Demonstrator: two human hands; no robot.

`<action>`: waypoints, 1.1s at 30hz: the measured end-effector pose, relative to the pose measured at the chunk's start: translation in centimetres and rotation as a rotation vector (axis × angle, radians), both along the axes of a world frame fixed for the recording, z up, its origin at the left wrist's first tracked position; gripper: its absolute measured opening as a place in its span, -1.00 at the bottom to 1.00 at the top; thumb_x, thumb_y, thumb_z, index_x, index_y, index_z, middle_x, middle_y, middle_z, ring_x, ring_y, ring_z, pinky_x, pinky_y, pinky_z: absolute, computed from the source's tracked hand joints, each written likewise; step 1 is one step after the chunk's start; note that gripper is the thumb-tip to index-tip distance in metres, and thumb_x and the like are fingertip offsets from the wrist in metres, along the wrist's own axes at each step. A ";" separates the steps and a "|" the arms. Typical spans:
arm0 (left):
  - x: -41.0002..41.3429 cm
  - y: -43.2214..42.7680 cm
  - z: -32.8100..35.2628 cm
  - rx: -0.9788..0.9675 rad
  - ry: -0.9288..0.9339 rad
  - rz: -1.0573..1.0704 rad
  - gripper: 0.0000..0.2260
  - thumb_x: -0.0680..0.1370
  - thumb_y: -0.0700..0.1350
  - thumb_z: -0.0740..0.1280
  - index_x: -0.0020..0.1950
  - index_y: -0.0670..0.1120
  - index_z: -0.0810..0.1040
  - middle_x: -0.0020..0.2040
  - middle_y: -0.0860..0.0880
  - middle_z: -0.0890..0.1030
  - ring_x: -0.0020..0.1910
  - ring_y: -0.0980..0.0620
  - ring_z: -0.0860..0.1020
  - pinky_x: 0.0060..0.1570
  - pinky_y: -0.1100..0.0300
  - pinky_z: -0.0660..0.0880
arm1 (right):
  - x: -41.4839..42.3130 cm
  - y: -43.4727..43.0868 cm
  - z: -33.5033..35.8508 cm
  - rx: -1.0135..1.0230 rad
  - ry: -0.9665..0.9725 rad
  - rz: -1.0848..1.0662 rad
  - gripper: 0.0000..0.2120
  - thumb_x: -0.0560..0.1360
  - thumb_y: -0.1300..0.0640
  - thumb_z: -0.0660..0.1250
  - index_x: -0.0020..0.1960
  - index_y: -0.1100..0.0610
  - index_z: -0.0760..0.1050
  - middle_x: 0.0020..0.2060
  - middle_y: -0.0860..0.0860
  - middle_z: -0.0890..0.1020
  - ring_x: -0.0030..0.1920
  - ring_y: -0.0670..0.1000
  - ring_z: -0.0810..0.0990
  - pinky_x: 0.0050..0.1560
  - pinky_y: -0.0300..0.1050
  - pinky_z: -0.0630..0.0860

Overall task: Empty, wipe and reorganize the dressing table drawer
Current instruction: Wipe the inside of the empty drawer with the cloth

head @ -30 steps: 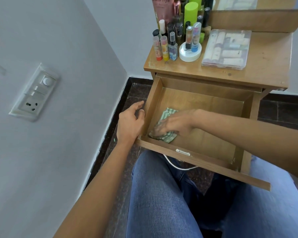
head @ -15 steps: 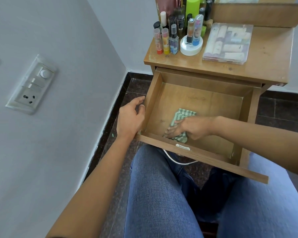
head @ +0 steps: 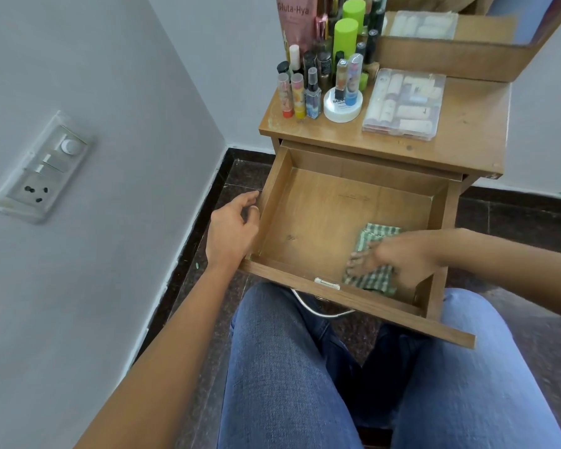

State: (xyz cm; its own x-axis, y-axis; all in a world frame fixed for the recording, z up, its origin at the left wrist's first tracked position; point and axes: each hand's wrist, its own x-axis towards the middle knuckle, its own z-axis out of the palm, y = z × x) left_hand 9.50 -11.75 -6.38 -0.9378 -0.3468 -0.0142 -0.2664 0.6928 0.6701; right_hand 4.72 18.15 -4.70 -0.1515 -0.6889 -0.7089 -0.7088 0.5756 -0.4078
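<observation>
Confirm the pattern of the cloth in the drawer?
Green-and-white check cloth, under the right hand; head view, the only one.

even soft daylight, wide-angle bending at edges, slight motion blur

A person's two bare forearms end in a left hand (head: 230,231) and a right hand (head: 399,254). Both legs wear mid-blue denim jeans (head: 282,367), slightly faded, with darker inner-thigh seams.

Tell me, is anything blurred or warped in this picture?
Head view: the right hand smears with motion over the cloth; head view: the wide lens leans the switch plate and the wall; head view: soft, even light, with the bottles sharp.
</observation>
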 end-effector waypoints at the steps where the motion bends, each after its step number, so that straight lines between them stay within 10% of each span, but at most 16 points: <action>1: 0.0 0.0 0.0 0.002 0.004 0.000 -0.68 0.59 -0.10 0.24 0.32 0.06 0.57 0.14 0.17 0.64 -0.07 0.32 0.57 -0.12 0.52 0.36 | 0.1 -0.1 0.2 -0.061 0.075 -0.122 -0.37 0.47 0.27 0.19 0.49 -0.10 0.24 0.45 -0.06 0.35 0.32 -0.34 0.35 0.39 -0.03 0.36; 4: 0.0 -0.1 -0.1 0.014 0.025 -0.003 -0.68 0.60 -0.11 0.23 0.32 0.06 0.58 0.18 0.16 0.64 0.04 0.27 0.58 -0.05 0.49 0.38 | 1.1 -0.4 -0.1 -0.207 0.440 -0.508 -0.61 0.58 0.06 0.17 0.39 0.10 0.36 0.17 0.07 0.57 0.11 -0.08 0.58 0.08 -0.07 0.57; 9: -0.1 -0.2 -0.2 0.024 0.048 0.005 -0.69 0.60 -0.13 0.24 0.31 0.04 0.58 0.18 0.14 0.64 0.03 0.28 0.56 -0.07 0.51 0.36 | 3.4 -2.1 -1.4 0.173 0.420 -0.865 -0.17 0.47 -0.10 0.39 0.51 0.25 0.04 0.37 0.22 0.28 0.35 0.23 0.31 0.27 0.07 0.39; 21: 0.2 0.1 0.2 0.060 0.057 0.035 -0.71 0.59 -0.14 0.24 0.28 0.02 0.60 0.13 0.16 0.65 -0.06 0.32 0.57 0.00 0.39 0.48 | -1.2 -5.5 -1.9 -0.011 0.614 -0.868 -0.42 0.41 0.09 0.48 0.35 0.15 0.34 0.19 0.21 0.48 0.18 0.23 0.50 0.18 0.11 0.40; 26: 0.2 -0.1 0.1 0.061 0.069 0.044 -0.72 0.60 -0.14 0.24 0.27 0.02 0.60 0.11 0.20 0.63 -0.16 0.42 0.54 -0.07 0.52 0.44 | -3.6 -6.5 -1.5 -0.461 0.284 -0.761 -0.72 0.44 0.23 0.44 0.12 0.11 0.49 -0.04 0.06 0.61 0.00 0.10 0.59 0.00 -0.06 0.47; 33: 0.1 -0.2 0.1 0.055 0.082 0.058 -0.72 0.60 -0.15 0.25 0.27 0.00 0.61 0.03 0.21 0.63 -0.29 0.37 0.51 -0.21 0.58 0.40 | -3.9 -9.9 1.7 -0.473 -0.303 -0.503 -0.79 0.47 0.30 0.38 0.10 0.21 0.50 -0.05 -0.03 0.62 -0.08 -0.17 0.63 -0.09 -0.25 0.58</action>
